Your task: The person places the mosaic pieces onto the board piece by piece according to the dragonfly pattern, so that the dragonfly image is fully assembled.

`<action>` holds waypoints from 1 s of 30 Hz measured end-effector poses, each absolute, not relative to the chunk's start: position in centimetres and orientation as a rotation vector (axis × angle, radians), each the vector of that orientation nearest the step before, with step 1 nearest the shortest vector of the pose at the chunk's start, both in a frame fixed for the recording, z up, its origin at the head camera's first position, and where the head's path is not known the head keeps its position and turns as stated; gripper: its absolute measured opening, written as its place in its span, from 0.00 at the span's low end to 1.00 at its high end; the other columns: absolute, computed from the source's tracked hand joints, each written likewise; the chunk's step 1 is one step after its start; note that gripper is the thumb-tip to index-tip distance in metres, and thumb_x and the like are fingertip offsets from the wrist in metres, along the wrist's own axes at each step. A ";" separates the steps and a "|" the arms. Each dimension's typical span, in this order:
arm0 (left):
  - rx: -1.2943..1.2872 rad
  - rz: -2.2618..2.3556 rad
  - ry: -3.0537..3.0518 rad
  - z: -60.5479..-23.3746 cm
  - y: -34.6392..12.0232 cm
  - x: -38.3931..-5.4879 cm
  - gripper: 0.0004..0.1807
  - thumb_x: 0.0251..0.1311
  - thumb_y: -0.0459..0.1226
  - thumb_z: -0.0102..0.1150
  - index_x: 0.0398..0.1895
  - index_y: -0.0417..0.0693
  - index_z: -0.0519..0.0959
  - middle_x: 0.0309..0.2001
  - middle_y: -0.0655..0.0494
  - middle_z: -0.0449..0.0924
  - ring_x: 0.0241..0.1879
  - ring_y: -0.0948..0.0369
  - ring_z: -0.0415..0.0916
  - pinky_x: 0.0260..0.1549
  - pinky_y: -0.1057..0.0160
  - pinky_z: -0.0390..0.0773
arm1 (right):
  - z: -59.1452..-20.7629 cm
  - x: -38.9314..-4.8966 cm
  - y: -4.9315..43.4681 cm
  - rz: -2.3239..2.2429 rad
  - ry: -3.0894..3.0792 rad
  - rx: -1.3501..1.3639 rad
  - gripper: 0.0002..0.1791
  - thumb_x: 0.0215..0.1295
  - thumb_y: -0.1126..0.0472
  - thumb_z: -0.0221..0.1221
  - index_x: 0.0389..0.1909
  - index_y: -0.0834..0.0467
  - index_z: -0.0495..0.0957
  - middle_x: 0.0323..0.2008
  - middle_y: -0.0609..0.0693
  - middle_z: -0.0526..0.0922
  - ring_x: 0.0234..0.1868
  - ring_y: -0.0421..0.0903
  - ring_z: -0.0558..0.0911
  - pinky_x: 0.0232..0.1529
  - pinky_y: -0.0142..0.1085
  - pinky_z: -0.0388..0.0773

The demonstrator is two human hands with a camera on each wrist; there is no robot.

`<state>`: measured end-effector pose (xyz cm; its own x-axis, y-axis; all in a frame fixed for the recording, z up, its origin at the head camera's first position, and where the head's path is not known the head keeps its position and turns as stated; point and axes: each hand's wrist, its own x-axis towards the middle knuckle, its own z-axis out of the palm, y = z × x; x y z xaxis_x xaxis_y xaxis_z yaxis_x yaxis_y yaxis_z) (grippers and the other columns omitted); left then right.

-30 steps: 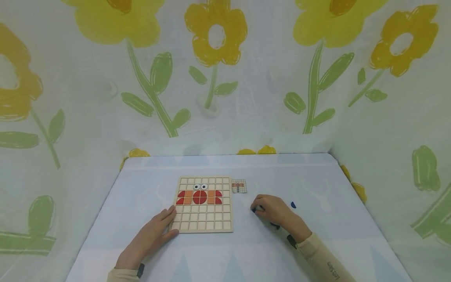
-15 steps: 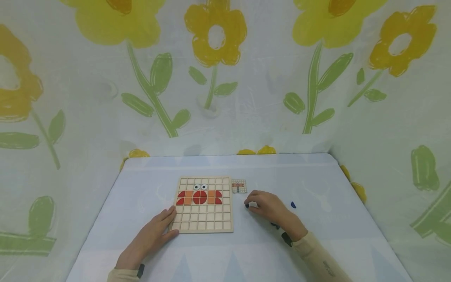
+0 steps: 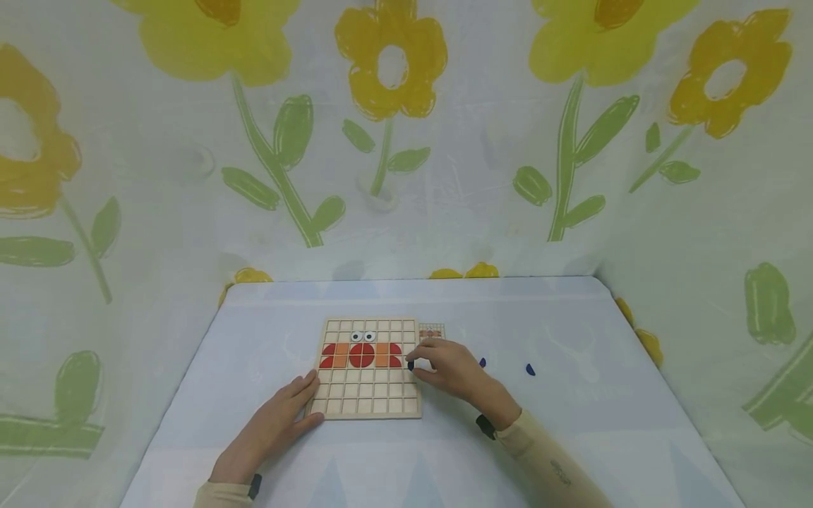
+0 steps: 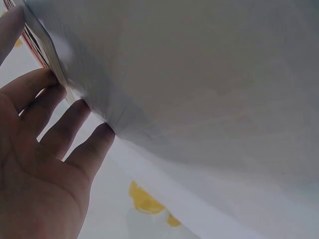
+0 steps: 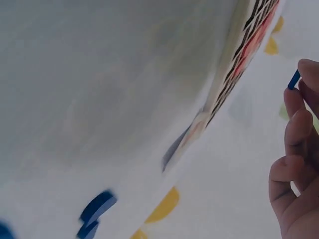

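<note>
yellow flowers with green leaves (image 3: 294, 132) cover the pale cloth walls (image 3: 470, 162) around your white table (image 3: 603, 402). on it lies a wooden grid board (image 3: 371, 392), flat, with two round eye pieces (image 3: 356, 337) side by side; just below them is a row of red pieces (image 3: 357, 350) and orange pieces (image 3: 341, 355), the red making a circle in the middle. your left hand (image 3: 279, 418) rests against the board's left edge, its fingers (image 4: 92, 149) extended and apart. your right hand (image 3: 449, 368) pinches a small dark blue piece (image 3: 410, 365) between thumb and finger, over the board's right rim; the right wrist view shows a gap between this piece and the board. a small printed card (image 3: 432, 329) sits beside that rim, partly hidden by your right hand. more blue pieces (image 3: 530, 369) lie on the table to the right of that hand.
</note>
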<state>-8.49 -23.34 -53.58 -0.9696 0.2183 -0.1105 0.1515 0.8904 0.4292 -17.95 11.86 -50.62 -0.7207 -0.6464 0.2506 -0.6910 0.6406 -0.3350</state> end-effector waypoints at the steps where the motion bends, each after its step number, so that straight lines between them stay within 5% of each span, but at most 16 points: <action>1: 0.291 0.635 2.906 -53.5 -23.3 -8.5 0.44 0.63 0.56 0.66 0.76 0.43 0.64 0.78 0.50 0.59 0.76 0.43 0.55 0.71 0.41 0.63 | -50.6 -18.0 11.4 0.636 -2.746 1.131 0.13 0.61 0.57 0.73 0.47 0.48 0.87 0.45 0.40 0.86 0.47 0.41 0.85 0.43 0.30 0.84; 9: 0.304 0.626 2.912 -53.2 -23.2 -8.5 0.44 0.62 0.54 0.67 0.76 0.43 0.65 0.77 0.50 0.59 0.75 0.43 0.56 0.70 0.41 0.64 | -50.1 -18.2 7.4 0.628 -2.637 1.203 0.09 0.63 0.54 0.70 0.44 0.47 0.88 0.42 0.41 0.86 0.39 0.41 0.85 0.34 0.24 0.79; 30: 0.320 0.609 2.926 -53.3 -23.3 -8.5 0.43 0.63 0.53 0.67 0.75 0.43 0.65 0.77 0.49 0.61 0.74 0.42 0.58 0.69 0.40 0.65 | -51.0 -18.7 0.6 0.348 -2.761 1.369 0.08 0.64 0.52 0.70 0.43 0.44 0.89 0.39 0.36 0.85 0.38 0.31 0.80 0.41 0.23 0.78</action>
<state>-8.54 -23.26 -53.29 -0.9682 0.2339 -0.0889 0.1790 0.8957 0.4070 -18.68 0.59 -51.02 -0.6095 -0.7813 0.1345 -0.7903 0.5851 -0.1820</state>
